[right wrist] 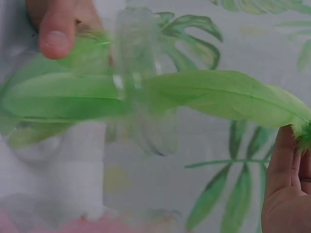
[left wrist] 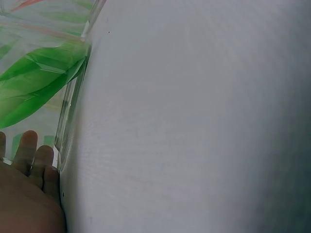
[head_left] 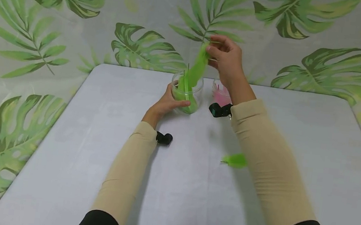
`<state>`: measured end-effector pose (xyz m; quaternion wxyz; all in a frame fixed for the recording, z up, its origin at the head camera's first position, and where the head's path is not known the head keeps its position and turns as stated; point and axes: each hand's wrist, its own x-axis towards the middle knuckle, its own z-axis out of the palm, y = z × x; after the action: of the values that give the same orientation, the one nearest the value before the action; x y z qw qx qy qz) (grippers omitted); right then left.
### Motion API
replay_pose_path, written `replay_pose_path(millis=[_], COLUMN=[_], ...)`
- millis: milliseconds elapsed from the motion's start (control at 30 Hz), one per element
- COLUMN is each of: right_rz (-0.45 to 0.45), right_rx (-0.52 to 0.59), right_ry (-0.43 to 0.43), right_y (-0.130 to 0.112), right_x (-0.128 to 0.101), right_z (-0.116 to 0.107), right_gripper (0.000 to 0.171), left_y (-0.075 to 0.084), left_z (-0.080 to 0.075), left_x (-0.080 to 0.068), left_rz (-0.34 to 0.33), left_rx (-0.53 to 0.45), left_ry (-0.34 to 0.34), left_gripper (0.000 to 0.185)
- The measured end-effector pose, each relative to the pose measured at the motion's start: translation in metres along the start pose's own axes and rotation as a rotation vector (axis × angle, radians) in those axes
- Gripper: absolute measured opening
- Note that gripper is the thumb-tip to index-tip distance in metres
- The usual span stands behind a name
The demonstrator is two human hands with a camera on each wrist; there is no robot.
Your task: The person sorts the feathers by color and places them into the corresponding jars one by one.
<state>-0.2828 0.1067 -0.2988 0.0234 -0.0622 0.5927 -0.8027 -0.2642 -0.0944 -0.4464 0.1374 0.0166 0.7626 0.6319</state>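
- The right hand (head_left: 226, 60), raised in the upper centre of the head view, pinches the top end of a green feather (head_left: 198, 68) between its curled fingertips.
- That green feather hangs down from the pinch, its lower end inside the clear jar (head_left: 186, 93) just below; the right wrist view shows its long blade (right wrist: 218, 94) stretching across the frame in front of the jar's glass.
- The left hand (head_left: 164, 105) grips the clear jar from its left side, thumb across the front of the glass; in the left wrist view the fingers (left wrist: 29, 155) lie curled against the jar wall (left wrist: 68, 111).
- The clear jar stands upright at the centre of the table (head_left: 94, 162), near its far edge, with more green feathers inside.
- Just to the right of it, partly hidden behind the right wrist, stands a second jar (head_left: 220, 95) with pink contents.
- A loose green feather (head_left: 235, 159) lies on the table right of centre, beside the right forearm.
- Both arms wear beige sleeves (head_left: 271, 163); a small black device sits at each wrist.
- A leaf-printed backdrop (head_left: 322, 69) fills the upper part of the frame behind the table.
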Motion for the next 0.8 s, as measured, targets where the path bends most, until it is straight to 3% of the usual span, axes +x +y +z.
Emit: replay_pose_path(millis=[233, 567, 800], right_rz=[0.046, 0.081, 0.092], right_rx=[-0.123, -0.269, -0.302], right_ry=[-0.010, -0.050, -0.084], right_y=[0.023, 0.028, 0.033], right_x=[0.001, 0.001, 0.002], right_z=[0.002, 0.003, 0.002], right_gripper=[0.023, 0.028, 0.032], left_y=[0.001, -0.001, -0.002], left_z=[0.003, 0.000, -0.002], left_x=[0.001, 0.005, 0.005], left_rz=[-0.015, -0.004, -0.018], left_rx=[-0.004, 0.002, 0.004], left_ry=[0.000, 0.006, 0.003], left_gripper=[0.107, 0.109, 0.110])
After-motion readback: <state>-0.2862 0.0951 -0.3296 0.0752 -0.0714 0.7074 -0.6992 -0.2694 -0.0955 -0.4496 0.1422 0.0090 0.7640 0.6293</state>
